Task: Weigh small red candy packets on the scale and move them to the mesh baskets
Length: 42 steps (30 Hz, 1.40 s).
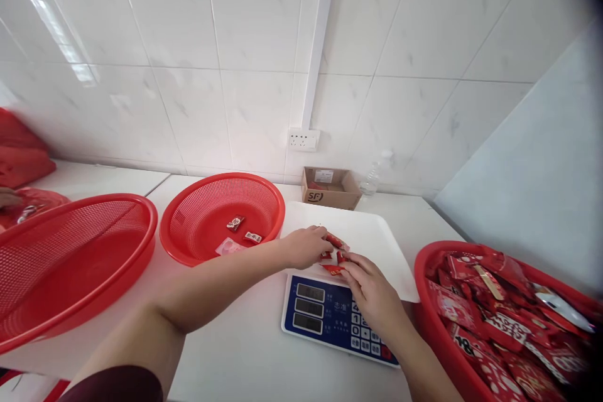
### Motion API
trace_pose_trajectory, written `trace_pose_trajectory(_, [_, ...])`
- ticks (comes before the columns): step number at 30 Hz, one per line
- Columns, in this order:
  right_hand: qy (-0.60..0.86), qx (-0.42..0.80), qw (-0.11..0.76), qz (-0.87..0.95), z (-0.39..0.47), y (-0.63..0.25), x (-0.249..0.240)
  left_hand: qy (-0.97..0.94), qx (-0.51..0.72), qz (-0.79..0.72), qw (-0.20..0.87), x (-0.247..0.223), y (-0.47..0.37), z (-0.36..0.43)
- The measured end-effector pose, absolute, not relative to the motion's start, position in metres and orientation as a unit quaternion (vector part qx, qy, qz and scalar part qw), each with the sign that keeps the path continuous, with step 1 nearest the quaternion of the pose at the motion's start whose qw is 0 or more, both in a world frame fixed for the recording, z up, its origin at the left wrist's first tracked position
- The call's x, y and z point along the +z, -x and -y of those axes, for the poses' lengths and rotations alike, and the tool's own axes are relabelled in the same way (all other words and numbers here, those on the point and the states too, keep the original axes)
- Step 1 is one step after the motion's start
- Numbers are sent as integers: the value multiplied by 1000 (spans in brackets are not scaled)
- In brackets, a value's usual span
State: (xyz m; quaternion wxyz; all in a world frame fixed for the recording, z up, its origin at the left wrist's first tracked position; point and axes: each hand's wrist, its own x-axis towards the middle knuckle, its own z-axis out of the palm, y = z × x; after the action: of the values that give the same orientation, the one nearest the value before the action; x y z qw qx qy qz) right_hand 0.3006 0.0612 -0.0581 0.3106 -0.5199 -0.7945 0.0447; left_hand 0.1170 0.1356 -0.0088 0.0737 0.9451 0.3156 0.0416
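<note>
Both my hands are over the white pan [367, 223] of a digital scale [339, 311] with a blue keypad panel. My left hand [308, 247] reaches in from the left, its fingers curled down on a small red packet [326, 255]. My right hand [370, 282], coming from the lower right, pinches another small red packet [340, 257] between thumb and fingers. A longer red wrapper [337, 241] lies just behind the fingertips, and a red piece [332, 269] shows in front of them. The fingers partly cover these small items.
Left of the scale, a red basket [176, 226] holds a few small packets; a larger red basket [151, 226] stands further left. At right, a red basket [421, 282] is heaped with red packages. A cardboard box [332, 198] and clear bottle [371, 179] stand by the wall. Another person's hand [8, 198] shows far left.
</note>
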Motion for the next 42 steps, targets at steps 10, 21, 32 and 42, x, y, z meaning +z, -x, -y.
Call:
trace_pose_trajectory(10, [537, 77, 327, 774, -65, -301, -61, -868, 35, -495, 0, 22, -42, -119])
trace_pose_trajectory(21, [524, 84, 303, 791, -74, -279, -60, -911, 83, -386, 121, 3, -86, -98])
trace_pose_trajectory(32, [525, 119, 320, 779, -81, -294, -60, -835, 122, -526, 105, 5, -64, -102])
trace_pose_trajectory(42, [573, 232, 394, 680, -94, -274, -29, -769, 123, -621, 86, 2, -3, -87])
